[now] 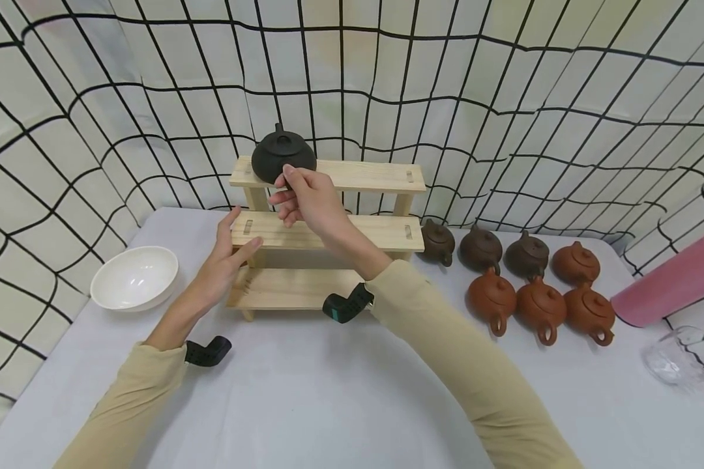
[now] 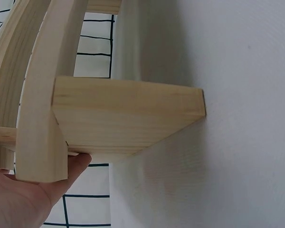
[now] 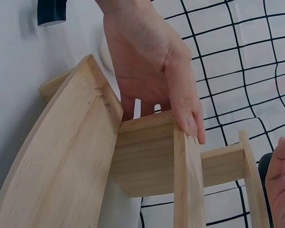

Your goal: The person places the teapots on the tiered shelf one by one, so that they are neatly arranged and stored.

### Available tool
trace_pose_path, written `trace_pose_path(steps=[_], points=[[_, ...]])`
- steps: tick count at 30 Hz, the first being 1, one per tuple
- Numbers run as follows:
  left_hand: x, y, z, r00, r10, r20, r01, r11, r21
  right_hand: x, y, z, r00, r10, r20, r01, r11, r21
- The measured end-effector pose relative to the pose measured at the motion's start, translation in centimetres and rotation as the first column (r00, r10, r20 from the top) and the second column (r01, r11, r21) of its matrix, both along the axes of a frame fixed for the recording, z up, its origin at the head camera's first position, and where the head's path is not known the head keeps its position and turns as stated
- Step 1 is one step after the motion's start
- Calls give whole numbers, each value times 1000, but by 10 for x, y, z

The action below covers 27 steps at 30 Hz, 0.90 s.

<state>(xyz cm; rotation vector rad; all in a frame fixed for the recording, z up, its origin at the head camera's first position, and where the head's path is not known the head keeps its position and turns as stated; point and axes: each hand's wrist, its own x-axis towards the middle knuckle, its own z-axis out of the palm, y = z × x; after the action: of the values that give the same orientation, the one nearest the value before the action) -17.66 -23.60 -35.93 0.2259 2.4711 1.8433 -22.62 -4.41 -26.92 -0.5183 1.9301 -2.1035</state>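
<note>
A black teapot [image 1: 283, 151] sits at the left end of the top shelf of a three-tier wooden stand [image 1: 352, 231]. My right hand [image 1: 313, 200] pinches the teapot's near side, where its handle is mostly hidden by the fingers. In the right wrist view, only part of that hand [image 3: 281, 180] shows at the edge, by the dark pot. My left hand [image 1: 225, 260] grips the left end of the middle shelf, thumb on top. The right wrist view also shows the left hand [image 3: 149, 66] with its thumb on the board's edge.
Several brown and reddish clay teapots [image 1: 540, 306] stand in two rows right of the stand. A white bowl [image 1: 133, 279] lies at the left. At the far right are a pink bottle [image 1: 674, 280] and a clear glass [image 1: 674, 358]. Black grid wire [image 1: 341, 91] lines the back.
</note>
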Motion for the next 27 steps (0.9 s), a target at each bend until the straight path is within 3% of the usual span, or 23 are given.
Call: trace_pose_path(steps=[5, 27], points=[[1, 1, 3, 1000, 4, -1, -4, 1000, -3, 0, -3, 4, 1000, 14, -4, -14, 999, 30], [2, 0, 4, 1000, 0, 31, 1, 1000, -22, 8, -8, 2, 998, 53, 44, -52, 999, -5]])
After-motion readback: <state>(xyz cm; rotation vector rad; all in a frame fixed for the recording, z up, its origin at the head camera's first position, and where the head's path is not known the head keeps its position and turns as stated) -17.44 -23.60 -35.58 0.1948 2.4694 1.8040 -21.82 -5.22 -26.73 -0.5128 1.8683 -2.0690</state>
